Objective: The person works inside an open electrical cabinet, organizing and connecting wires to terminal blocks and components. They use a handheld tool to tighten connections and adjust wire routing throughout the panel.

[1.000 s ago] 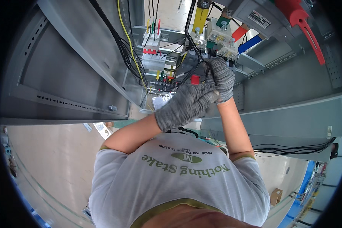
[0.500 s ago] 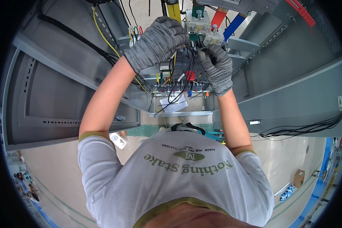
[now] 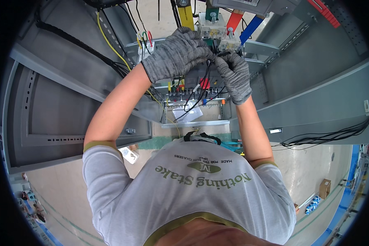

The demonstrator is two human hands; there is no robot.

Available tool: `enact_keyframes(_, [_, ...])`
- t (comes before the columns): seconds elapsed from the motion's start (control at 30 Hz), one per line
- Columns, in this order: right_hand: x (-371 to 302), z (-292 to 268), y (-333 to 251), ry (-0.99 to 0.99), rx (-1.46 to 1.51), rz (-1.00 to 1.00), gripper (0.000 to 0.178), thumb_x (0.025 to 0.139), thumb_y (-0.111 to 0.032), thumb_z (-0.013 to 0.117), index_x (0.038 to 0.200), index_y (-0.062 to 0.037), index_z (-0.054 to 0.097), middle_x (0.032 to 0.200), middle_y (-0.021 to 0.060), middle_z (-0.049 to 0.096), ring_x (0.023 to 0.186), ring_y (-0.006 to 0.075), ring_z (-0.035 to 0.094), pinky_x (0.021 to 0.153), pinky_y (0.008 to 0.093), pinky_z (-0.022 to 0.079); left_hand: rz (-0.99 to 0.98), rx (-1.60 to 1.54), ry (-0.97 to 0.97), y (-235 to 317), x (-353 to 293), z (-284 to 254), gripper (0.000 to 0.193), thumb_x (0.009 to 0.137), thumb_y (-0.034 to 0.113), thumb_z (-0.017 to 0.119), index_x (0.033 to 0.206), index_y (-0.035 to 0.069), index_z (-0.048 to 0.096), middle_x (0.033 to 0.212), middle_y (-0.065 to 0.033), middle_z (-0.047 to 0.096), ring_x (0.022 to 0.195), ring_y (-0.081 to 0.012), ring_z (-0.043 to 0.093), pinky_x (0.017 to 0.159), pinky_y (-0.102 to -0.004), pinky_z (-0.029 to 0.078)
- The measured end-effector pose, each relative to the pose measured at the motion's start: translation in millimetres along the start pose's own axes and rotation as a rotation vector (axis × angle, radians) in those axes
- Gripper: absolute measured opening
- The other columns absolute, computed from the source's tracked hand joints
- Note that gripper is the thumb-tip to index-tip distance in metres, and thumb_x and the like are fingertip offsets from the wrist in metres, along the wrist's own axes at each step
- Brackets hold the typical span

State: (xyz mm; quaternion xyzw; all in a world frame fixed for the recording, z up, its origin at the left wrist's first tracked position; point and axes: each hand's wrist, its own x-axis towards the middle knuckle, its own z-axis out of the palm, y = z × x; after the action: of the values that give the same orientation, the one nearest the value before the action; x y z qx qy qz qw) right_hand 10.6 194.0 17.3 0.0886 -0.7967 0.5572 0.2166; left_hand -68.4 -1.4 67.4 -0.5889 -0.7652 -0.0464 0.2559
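Both my hands wear grey knit gloves and work inside an open metal cabinet. My left hand (image 3: 178,55) has its fingers closed together on a bundle of black wires (image 3: 205,80). Facing it, my right hand (image 3: 234,76) pinches the same bundle with thumb and fingers, and the two sets of fingertips nearly meet. From there the wires hang in loops toward a row of terminals (image 3: 192,93). Just above my hands are clear plastic blocks (image 3: 212,30) with bolted busbars: a yellow bar (image 3: 186,17), a green one, a red bar (image 3: 235,20) and a blue bar (image 3: 252,29).
Grey cabinet walls rise on both sides, with an open door (image 3: 311,110) at right. A thick black harness (image 3: 74,39) and a yellow wire (image 3: 106,37) run along the left. More black cables (image 3: 328,135) hang at right. A cardboard box (image 3: 324,188) stands on the floor.
My left hand has moved slightly right and down, closer to my right hand. My right hand has shifted a little downward, still pinching the wires.
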Motion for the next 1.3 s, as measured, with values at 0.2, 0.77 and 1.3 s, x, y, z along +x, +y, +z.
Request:
enact_keyframes(0.2, [10, -7, -3, -0.133, 0.306, 0.411, 0.012, 0.085, -0.008, 0.066, 0.078, 0.0001, 0.060, 0.065, 0.0037, 0.057, 0.062, 0.0131, 0.053, 0.058, 0.0296, 0.045, -0.265, -0.175, -0.045, 31, 11, -9, 0.024, 0.081, 0.024, 0.065, 0.100, 0.010, 0.065, 0.092, -0.0100, 0.063, 0.096, -0.0303, 0.056, 0.093, -0.0432, 0.041])
enact_keyframes(0.77, [-2, -42, -20, 0.178, -0.548, -0.563, 0.012, 0.085, -0.013, 0.066, 0.091, -0.0031, 0.064, 0.083, 0.0168, 0.064, 0.081, 0.0346, 0.063, 0.074, 0.0396, 0.051, -0.419, -0.053, -0.186, 46, 35, -1, 0.021, 0.091, 0.027, 0.055, 0.102, 0.011, 0.063, 0.095, -0.0112, 0.065, 0.097, -0.0291, 0.060, 0.090, -0.0440, 0.041])
enact_keyframes(1.3, [-33, 1, -8, 0.281, 0.513, 0.223, 0.011, 0.088, -0.006, 0.063, 0.097, 0.0003, 0.066, 0.083, 0.0081, 0.068, 0.070, 0.0152, 0.064, 0.063, 0.0252, 0.051, -0.469, -0.162, -0.079, 42, 43, 7, 0.026, 0.091, 0.030, 0.057, 0.106, 0.010, 0.064, 0.096, -0.0115, 0.069, 0.091, -0.0318, 0.063, 0.086, -0.0437, 0.043])
